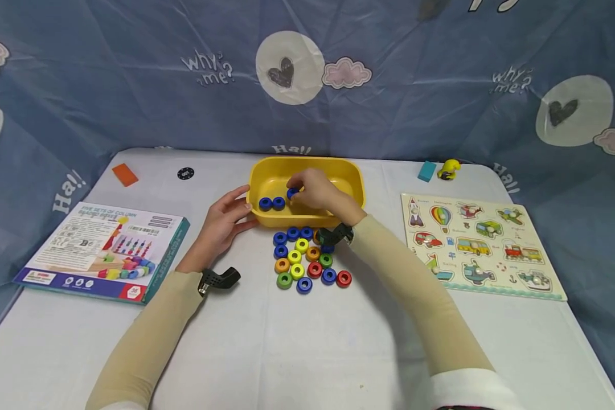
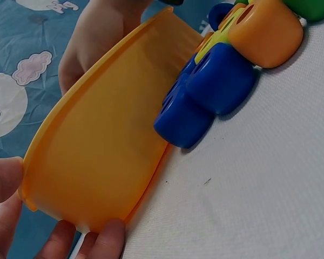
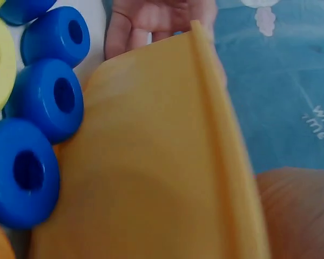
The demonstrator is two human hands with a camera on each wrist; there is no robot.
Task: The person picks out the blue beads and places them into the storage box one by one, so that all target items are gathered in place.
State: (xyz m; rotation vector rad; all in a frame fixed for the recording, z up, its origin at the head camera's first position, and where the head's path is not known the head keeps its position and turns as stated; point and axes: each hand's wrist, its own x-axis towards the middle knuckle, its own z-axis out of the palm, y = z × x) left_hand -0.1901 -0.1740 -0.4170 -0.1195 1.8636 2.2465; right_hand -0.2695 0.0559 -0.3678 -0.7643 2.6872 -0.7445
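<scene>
A yellow plastic basin stands at the far middle of the table. My left hand holds its left end; in the left wrist view the fingertips lie against its outer wall and rim. My right hand reaches inside over the front wall and pinches a blue ring-shaped bead. Two more blue beads lie on the basin floor beside it. In front of the basin sits a cluster of blue, yellow, orange, green and red beads, partly hidden by the right wrist strap. The right fingertips are hidden in the right wrist view.
A bead-set box lies on the left, and a picture puzzle board on the right. Towards the back are an orange block, a black chip, a blue block and a small yellow figure.
</scene>
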